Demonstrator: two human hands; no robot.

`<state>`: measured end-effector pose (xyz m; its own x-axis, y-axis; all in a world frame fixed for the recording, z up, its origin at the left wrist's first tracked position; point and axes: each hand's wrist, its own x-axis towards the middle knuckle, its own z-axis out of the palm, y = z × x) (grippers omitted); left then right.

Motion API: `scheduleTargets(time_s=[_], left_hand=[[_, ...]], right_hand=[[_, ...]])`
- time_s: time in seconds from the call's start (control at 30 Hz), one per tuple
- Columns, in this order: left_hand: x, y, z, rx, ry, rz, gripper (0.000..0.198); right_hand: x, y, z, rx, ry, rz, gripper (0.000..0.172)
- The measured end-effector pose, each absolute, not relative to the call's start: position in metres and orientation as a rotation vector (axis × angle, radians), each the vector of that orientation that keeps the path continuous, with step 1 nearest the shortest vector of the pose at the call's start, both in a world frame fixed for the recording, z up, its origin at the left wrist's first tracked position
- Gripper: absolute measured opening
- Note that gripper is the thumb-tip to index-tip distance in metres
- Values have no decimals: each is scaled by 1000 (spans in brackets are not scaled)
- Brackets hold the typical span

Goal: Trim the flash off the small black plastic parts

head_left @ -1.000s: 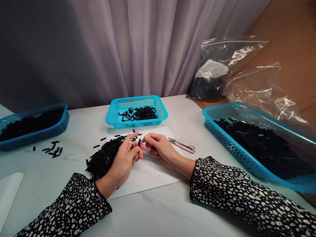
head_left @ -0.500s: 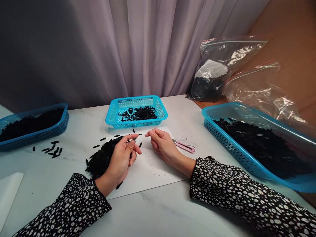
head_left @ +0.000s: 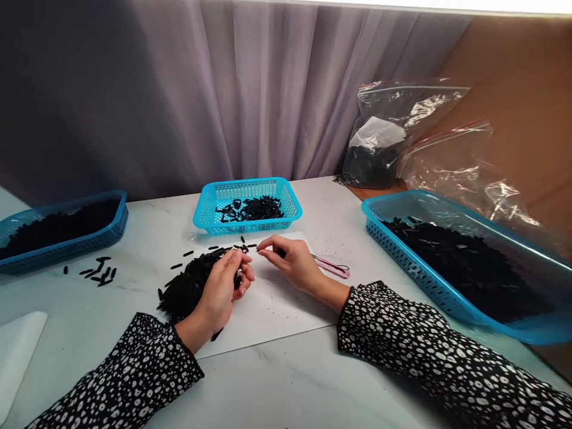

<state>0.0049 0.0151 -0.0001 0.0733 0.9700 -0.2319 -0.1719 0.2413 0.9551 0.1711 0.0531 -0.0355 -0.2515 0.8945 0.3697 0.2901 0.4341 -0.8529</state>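
Observation:
My left hand [head_left: 222, 285] is curled beside a heap of small black elongated pieces [head_left: 185, 292], and black shows between its bent fingers. A few centimetres away, my right hand [head_left: 290, 259] has its thumb and index fingertip together over the white paper [head_left: 263, 325]. A tiny dark speck shows at that pinch, too small to make out. Several loose black pieces [head_left: 213, 248] lie along the far side of the heap. Just past the right hand rests a pink-handled cutting tool [head_left: 331, 266], its front end partly covered by the hand.
A small blue basket [head_left: 203, 221] with black pieces stands behind the paper. Larger blue baskets flank it, left [head_left: 118, 223] and right [head_left: 404, 262], both holding black pieces. Clear zip bags [head_left: 375, 149] stand at back right. Several stray pieces [head_left: 105, 275] lie on the left tabletop.
My left index finger, stretched out before, has folded in toward the thumb. The right hand has shifted slightly left and its fingers have lengthened into a pinch. The view has tilted slightly up.

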Motion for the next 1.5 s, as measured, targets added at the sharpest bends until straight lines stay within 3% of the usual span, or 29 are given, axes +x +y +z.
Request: scheduleTargets(time_s=[0.17, 0.4, 0.67, 0.93, 1.23, 1.33, 1.5], left_hand=[[6, 15, -3, 1032, 1091, 982, 42], [6, 19, -10, 1138, 1094, 1076, 33], [6, 19, -10, 1206, 1135, 1065, 30], [6, 16, -7, 1113, 1056, 965, 32], [6, 16, -8, 1128, 1067, 947, 29], [7, 14, -4, 1072, 1093, 949, 18], [8, 12, -1, 1035, 1033, 991, 38]], right_hand=[[170, 47, -33, -860, -1760, 885, 11], [167, 44, -29, -874, -1623, 1029, 14], [160, 46, -30, -841, -1204, 1498, 36], [159, 44, -31, -769, -1061, 1706, 43], [158, 45, -29, -750, -1019, 1709, 38], [161, 47, -30, -736, -981, 1748, 36], [166, 48, -32, -691, -931, 1799, 36]])
